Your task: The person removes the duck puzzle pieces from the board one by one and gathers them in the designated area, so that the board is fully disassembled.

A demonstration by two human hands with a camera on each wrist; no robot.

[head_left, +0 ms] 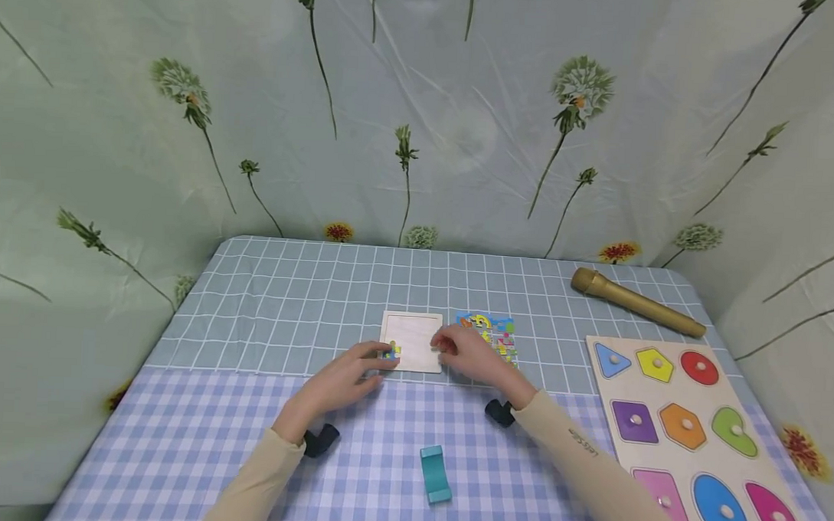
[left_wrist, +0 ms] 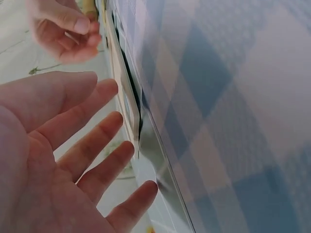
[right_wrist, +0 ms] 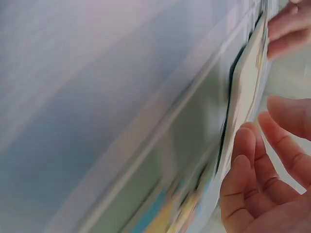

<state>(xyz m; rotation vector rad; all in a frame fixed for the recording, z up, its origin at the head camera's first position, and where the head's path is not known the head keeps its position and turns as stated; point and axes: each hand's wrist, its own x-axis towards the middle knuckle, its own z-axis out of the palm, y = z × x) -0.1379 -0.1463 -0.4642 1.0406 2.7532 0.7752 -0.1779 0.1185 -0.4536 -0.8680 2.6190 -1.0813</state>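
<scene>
A pale wooden puzzle tray (head_left: 417, 343) lies flat between the two hands, with a small yellow and blue puzzle piece (head_left: 394, 353) at its lower left corner. My left hand (head_left: 347, 377) has its fingertips right at that piece; in the left wrist view its fingers (left_wrist: 92, 150) are spread and nearly straight. Over the tray's right edge is my right hand (head_left: 472, 354). Its thumb and fingers (right_wrist: 262, 170) bend loosely in the right wrist view, and nothing shows between them. Colourful puzzle pieces (head_left: 504, 325), partly hidden by the right hand, lie to the right of the tray.
A large wooden shape board (head_left: 712, 386) with knobbed pieces lies at the right, partly under the right sleeve. Behind it rests a gold microphone (head_left: 636, 301). A teal curved block (head_left: 435, 474) sits at the front on the checked cloth (head_left: 197, 437). A flowered curtain (head_left: 462, 139) surrounds the table.
</scene>
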